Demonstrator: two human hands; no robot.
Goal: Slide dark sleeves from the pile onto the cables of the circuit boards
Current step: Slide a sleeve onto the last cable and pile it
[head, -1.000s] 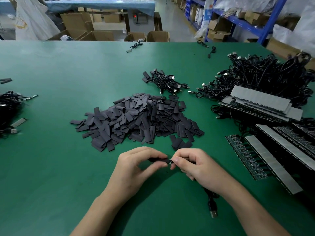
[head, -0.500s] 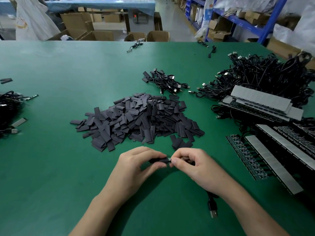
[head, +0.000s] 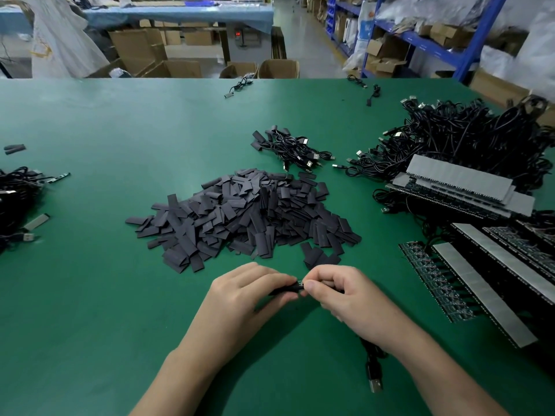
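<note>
By the bench's near edge, my left hand pinches a dark sleeve; my right hand grips the cable at its mouth (pile just beyond).

We see a big pile of dark sleeves in the mid of the green surface: short, flat, dark grey bits lying every which way. A few lie loose at its near R edge. One sleeve is off the pile, held level in the left grip. Its R end meets the tip of a black cable pinched in the right grip. That cable runs back under the wrist & ends in a USB plug on the surface. Circuit boards, long & thin w/ grey strips, lie side by side at R, w/ a heap of black cables behind.
</note>
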